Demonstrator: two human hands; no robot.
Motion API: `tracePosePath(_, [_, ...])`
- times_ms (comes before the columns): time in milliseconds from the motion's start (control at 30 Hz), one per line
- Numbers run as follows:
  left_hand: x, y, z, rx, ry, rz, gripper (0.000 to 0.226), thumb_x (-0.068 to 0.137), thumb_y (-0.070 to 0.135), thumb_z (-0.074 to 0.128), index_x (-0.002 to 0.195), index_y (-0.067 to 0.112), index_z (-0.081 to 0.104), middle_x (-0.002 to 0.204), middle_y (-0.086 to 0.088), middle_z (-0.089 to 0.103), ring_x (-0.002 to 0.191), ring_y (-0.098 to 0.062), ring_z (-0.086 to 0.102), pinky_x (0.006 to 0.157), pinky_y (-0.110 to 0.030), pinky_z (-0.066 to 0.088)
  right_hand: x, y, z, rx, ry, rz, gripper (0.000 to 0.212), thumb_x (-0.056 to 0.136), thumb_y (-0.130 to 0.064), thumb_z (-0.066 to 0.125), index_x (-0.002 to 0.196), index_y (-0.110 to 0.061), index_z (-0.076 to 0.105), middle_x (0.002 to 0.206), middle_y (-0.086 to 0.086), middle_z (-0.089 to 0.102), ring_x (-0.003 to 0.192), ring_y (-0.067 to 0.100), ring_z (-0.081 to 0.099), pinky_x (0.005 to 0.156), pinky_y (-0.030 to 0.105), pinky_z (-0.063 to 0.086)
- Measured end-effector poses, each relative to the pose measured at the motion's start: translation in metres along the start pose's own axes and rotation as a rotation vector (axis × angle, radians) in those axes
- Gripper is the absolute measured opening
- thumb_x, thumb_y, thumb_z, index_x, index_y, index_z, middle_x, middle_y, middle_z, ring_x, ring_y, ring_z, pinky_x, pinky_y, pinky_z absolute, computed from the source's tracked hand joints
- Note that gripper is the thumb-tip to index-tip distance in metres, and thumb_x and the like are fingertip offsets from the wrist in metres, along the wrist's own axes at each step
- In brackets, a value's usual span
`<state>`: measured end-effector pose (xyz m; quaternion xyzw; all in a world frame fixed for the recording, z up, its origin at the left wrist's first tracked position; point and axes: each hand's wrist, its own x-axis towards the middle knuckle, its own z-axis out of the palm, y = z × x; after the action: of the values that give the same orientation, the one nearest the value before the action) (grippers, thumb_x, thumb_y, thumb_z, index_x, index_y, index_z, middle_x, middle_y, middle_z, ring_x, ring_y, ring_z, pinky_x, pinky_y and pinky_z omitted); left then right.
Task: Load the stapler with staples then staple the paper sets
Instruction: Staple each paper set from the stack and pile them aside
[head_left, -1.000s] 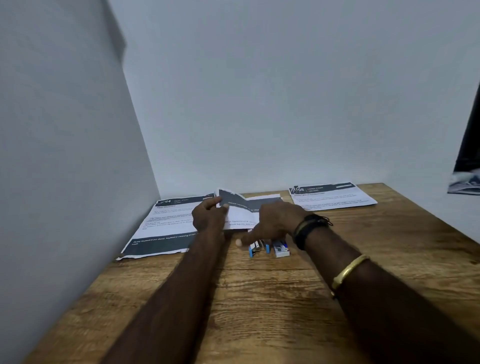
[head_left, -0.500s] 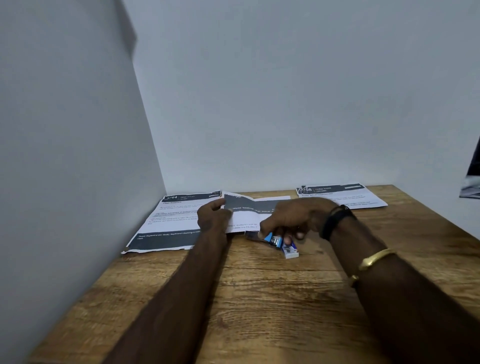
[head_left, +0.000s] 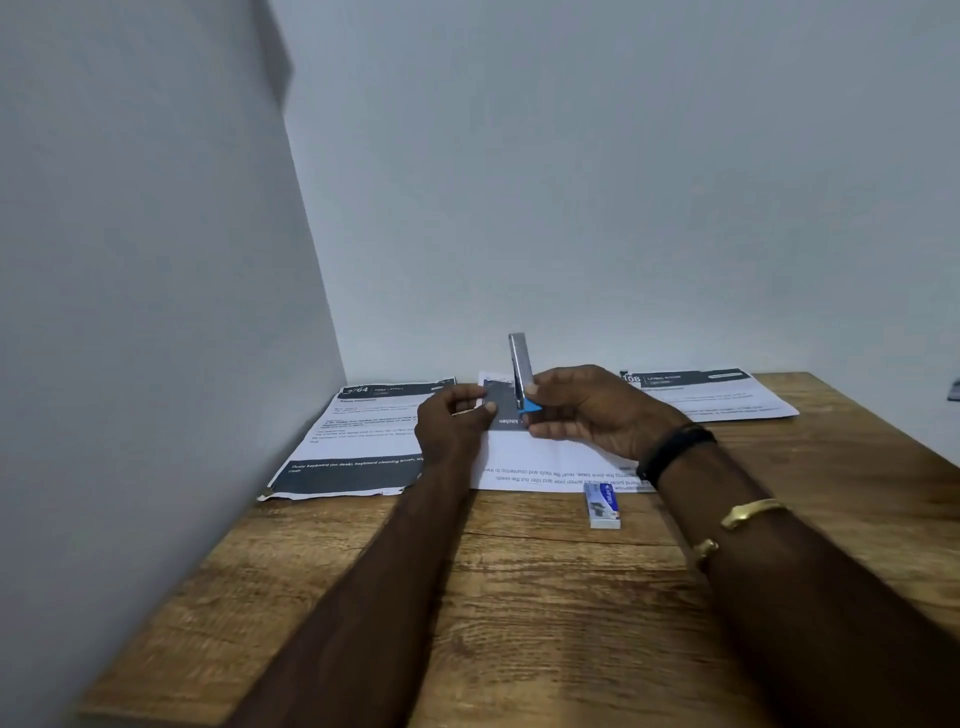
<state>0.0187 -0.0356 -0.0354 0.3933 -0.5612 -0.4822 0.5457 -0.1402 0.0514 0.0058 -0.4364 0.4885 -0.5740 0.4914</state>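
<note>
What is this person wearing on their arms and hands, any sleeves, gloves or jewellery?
No gloves and no sleeves in view: both forearms are bare. The right hand has a black band at the wrist and, further up the forearm, an open gold-coloured metal bangle. The left hand and its wrist show nothing worn.

Wooden table (head_left: 519, 597) under three printed sheets (head_left: 363, 441) and a staple box (head_left: 602, 505).

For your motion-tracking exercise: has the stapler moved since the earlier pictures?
Yes. The stapler has been lifted off the table by the right hand, up and away from the staple box.
</note>
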Motion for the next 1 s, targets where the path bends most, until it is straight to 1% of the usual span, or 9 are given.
tracePosePath(100, [0.001,-0.001,-0.002,0.009,0.015,0.02,0.038,0.077,0.001,0.081,0.113,0.008,0.073,0.099,-0.013,0.07,0.09,-0.024,0.066,0.094,-0.042,0.056,0.007,0.004,0.003,-0.024,0.115,-0.08,0.022,0.091,-0.014,0.073,0.113,-0.011,0.07,0.107,0.012,0.075,0.098,0.026,0.072,0.082,0.036,0.061])
tracePosePath(167, [0.001,-0.002,-0.001,-0.028,0.004,0.031,0.029,0.08,-0.001,0.078,0.108,0.002,0.074,0.101,-0.019,0.074,0.09,-0.027,0.067,0.097,-0.051,0.056,0.01,0.005,0.005,-0.035,0.166,-0.11,0.031,0.093,-0.015,0.072,0.122,-0.01,0.067,0.105,0.01,0.075,0.087,0.019,0.072,0.065,0.028,0.06])
tracePosePath(233, [-0.001,-0.003,0.001,-0.04,-0.015,0.037,0.021,0.082,-0.001,0.075,0.103,0.001,0.075,0.102,-0.022,0.075,0.089,-0.028,0.068,0.095,-0.057,0.056,0.013,0.007,0.007,-0.01,0.191,-0.16,0.031,0.093,-0.013,0.071,0.124,-0.008,0.066,0.092,0.006,0.074,0.073,0.015,0.069,0.051,0.023,0.052])
tracePosePath(367, [-0.002,-0.002,0.004,-0.003,-0.031,0.079,0.018,0.083,-0.001,0.073,0.1,0.003,0.076,0.097,-0.017,0.077,0.086,-0.025,0.07,0.092,-0.051,0.059,0.021,0.009,0.008,-0.003,0.231,-0.258,0.027,0.094,-0.008,0.069,0.121,-0.006,0.066,0.086,0.003,0.073,0.063,0.016,0.063,0.041,0.02,0.04])
tracePosePath(467, [-0.003,0.001,0.007,0.012,-0.045,0.106,0.018,0.083,-0.002,0.073,0.098,0.006,0.076,0.091,-0.014,0.077,0.081,-0.022,0.069,0.089,-0.047,0.059,0.023,0.009,0.008,-0.034,0.213,-0.288,0.025,0.093,-0.006,0.07,0.117,-0.009,0.067,0.094,0.006,0.076,0.06,0.015,0.063,0.039,0.02,0.039])
tracePosePath(600, [-0.005,0.005,0.006,0.037,-0.047,0.137,0.024,0.083,0.0,0.075,0.104,0.011,0.073,0.094,-0.011,0.075,0.089,-0.028,0.073,0.086,-0.04,0.06,0.02,0.012,0.007,-0.098,0.154,-0.308,0.027,0.091,-0.004,0.072,0.118,-0.008,0.068,0.098,0.011,0.076,0.057,0.013,0.063,0.039,0.019,0.04])
tracePosePath(700, [-0.006,0.007,0.005,0.094,-0.023,0.205,0.031,0.081,0.003,0.078,0.106,0.018,0.067,0.083,0.002,0.068,0.075,-0.01,0.066,0.076,-0.024,0.054,0.017,0.009,0.007,-0.144,0.129,-0.323,0.028,0.091,-0.005,0.072,0.119,-0.009,0.069,0.095,0.009,0.076,0.056,0.013,0.062,0.04,0.02,0.041])
tracePosePath(833, [-0.009,0.009,0.005,0.134,-0.04,0.246,0.035,0.081,0.008,0.08,0.112,0.017,0.065,0.081,0.006,0.068,0.068,0.0,0.064,0.066,-0.016,0.052,0.013,0.003,0.01,-0.244,0.101,-0.345,0.026,0.093,-0.004,0.07,0.118,-0.01,0.071,0.098,0.005,0.076,0.053,0.011,0.06,0.04,0.019,0.042])
tracePosePath(1000, [-0.009,0.01,0.005,0.117,-0.039,0.233,0.037,0.08,0.01,0.081,0.112,0.016,0.065,0.086,-0.002,0.072,0.072,-0.007,0.068,0.067,-0.021,0.056,0.013,-0.003,0.017,-0.326,0.155,-0.357,0.02,0.094,-0.001,0.066,0.115,-0.003,0.069,0.094,0.013,0.072,0.046,0.014,0.051,0.041,0.018,0.044])
